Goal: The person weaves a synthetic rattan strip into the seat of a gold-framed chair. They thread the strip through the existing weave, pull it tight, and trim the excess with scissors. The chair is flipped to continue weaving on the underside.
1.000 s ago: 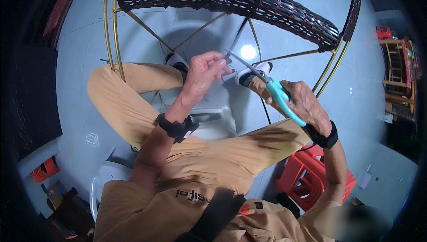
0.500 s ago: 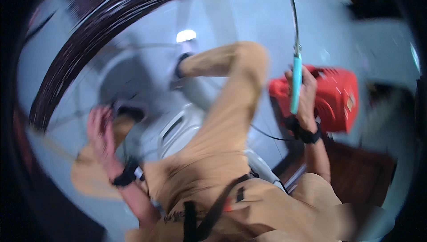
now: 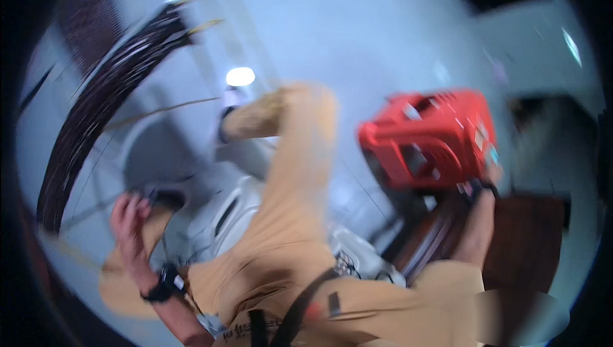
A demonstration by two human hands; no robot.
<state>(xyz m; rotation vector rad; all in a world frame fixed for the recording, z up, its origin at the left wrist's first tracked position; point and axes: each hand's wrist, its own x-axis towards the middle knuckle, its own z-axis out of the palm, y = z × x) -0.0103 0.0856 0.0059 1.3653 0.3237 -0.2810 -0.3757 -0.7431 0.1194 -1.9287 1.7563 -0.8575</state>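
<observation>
Right hand has swung from in front of the red plastic stool to its right-hand corner; the scissors, held upright half a second ago, now show only as a small teal patch of handle at the fingers, against the stool's edge. Blur there; cannot tell whether that grip is closed on the handle. Stool: smooth, glossy, boxy, with rounded cut-outs, further left in view than before. Left hand lower in view now, fingers loosely bent and unclosed, just beside a dark shoe. Woven strip: dark, ridged, shiny, curving along the left side. White stool between the legs: smooth plastic, slotted. Trousers tan cloth, creased at the lap. Brown panel at lower right, flat, dull-surfaced.
</observation>
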